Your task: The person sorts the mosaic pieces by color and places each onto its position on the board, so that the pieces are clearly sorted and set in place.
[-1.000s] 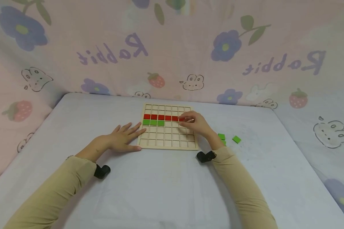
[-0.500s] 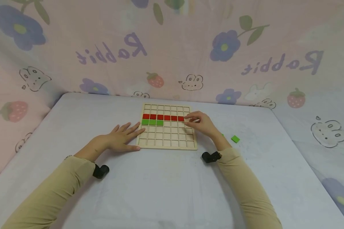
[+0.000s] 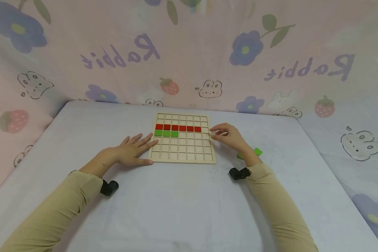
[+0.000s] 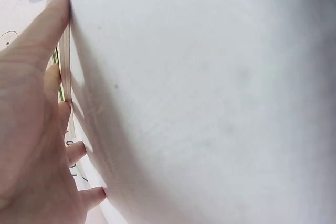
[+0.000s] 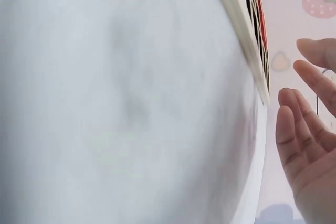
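A wooden grid board (image 3: 182, 155) lies mid-table, with a row of several red square tiles (image 3: 174, 127) and, just below it, three green tiles (image 3: 166, 133) at its left side. My left hand (image 3: 130, 152) spreads its fingers at the board's left edge; thumb and fingertips touch the rim, as the left wrist view also shows along the board's side (image 4: 64, 56). Past the right edge hovers my right hand (image 3: 228, 136), its fingers loosely bent. Between thumb and fingertips (image 5: 304, 69) nothing is held in the right wrist view.
Loose green tiles (image 3: 258, 152) lie on the white table (image 3: 182, 206) right of the board, partly hidden behind the right wrist. A patterned cloth (image 3: 189, 52) with rabbits and flowers rises behind the table. Each wrist carries a small black camera (image 3: 239, 173).
My right hand has drawn back rightward from the red row and off the board, uncovering the row's rightmost red tile. The left hand stays at the board's edge.
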